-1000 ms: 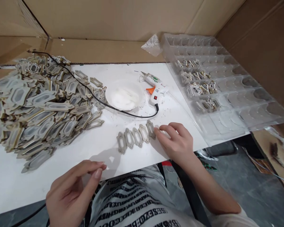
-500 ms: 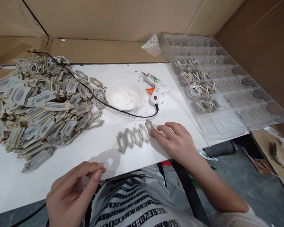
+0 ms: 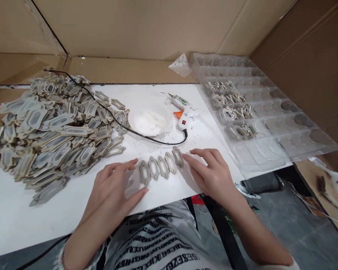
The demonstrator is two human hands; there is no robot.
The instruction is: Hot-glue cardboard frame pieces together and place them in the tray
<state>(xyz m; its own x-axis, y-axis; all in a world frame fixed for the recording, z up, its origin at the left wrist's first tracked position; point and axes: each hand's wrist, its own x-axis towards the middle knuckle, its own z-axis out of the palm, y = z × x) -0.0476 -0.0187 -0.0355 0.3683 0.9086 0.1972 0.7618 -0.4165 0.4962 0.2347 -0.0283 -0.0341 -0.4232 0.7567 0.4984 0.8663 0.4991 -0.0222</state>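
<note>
Several flat grey frame-shaped pieces (image 3: 158, 167) lie side by side in a slanting row near the table's front edge. Each is elongated, with a long opening in its middle. My left hand (image 3: 116, 183) is open at the row's left end, thumb and fingers spread around the leftmost piece without visibly gripping it. At the other end my right hand (image 3: 210, 170) is open, its fingertips right beside the rightmost piece (image 3: 177, 156), which stands slightly apart from the others. Whether those fingertips touch it I cannot tell.
A large heap of similar pieces (image 3: 49, 131) covers the table's left side. Behind the row are a white dish (image 3: 149, 119) and a glue gun (image 3: 183, 119) with a black cable (image 3: 112, 114). A clear compartment tray (image 3: 273, 127) with several pieces stands at right.
My left hand has moved forward and right to the row's left end, its fingers spreading. My right hand stays by the right end. The view has shifted slightly.
</note>
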